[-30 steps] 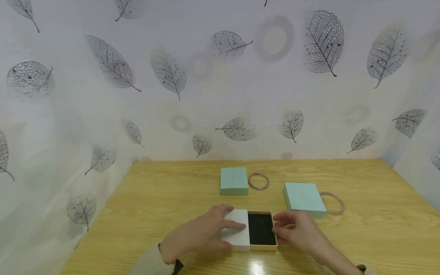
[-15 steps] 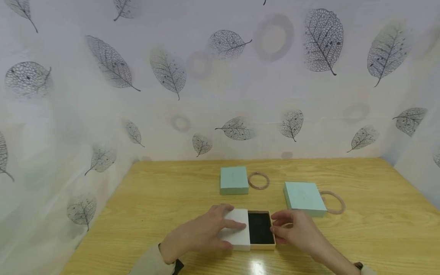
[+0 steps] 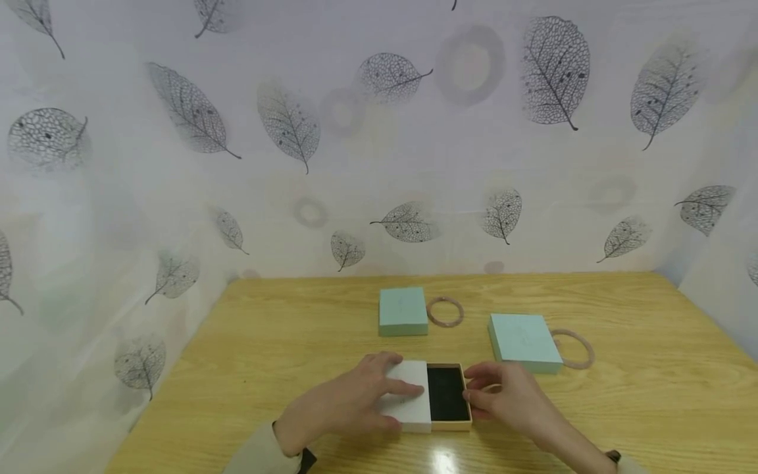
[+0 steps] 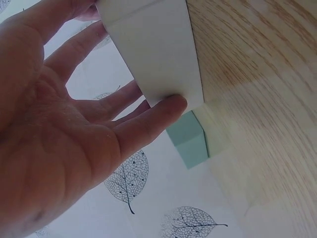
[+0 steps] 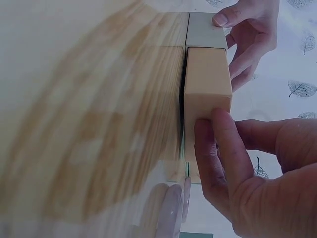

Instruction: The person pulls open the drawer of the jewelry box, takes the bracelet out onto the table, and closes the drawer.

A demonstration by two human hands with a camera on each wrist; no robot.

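Observation:
A white box sleeve [image 3: 408, 401] lies at the front of the table, its light-brown drawer [image 3: 451, 425] pulled partly out to the right. Black padding [image 3: 448, 394] lines the drawer. My left hand [image 3: 349, 398] spans the sleeve and holds it, thumb at its near side and a finger across its top. In the left wrist view, fingers grip the sleeve's [image 4: 153, 54] edges. With bent fingers my right hand [image 3: 512, 398] holds the drawer's outer end. The right wrist view shows those fingertips against the drawer's [image 5: 208, 74] end face, close to its corner.
Behind the sleeve stands a mint-green box [image 3: 403, 309] with a pinkish bangle [image 3: 445, 323] beside it. Another mint-green box [image 3: 524, 340] is just beyond my right hand, with a second bangle [image 3: 583, 342] at its right. A leaf-patterned curtain [image 3: 414, 164] borders the wooden table [image 3: 284, 322].
The drawer has slid a little to the left into the sleeve, and my right hand has moved left with it. My left hand and the sleeve have stayed in place.

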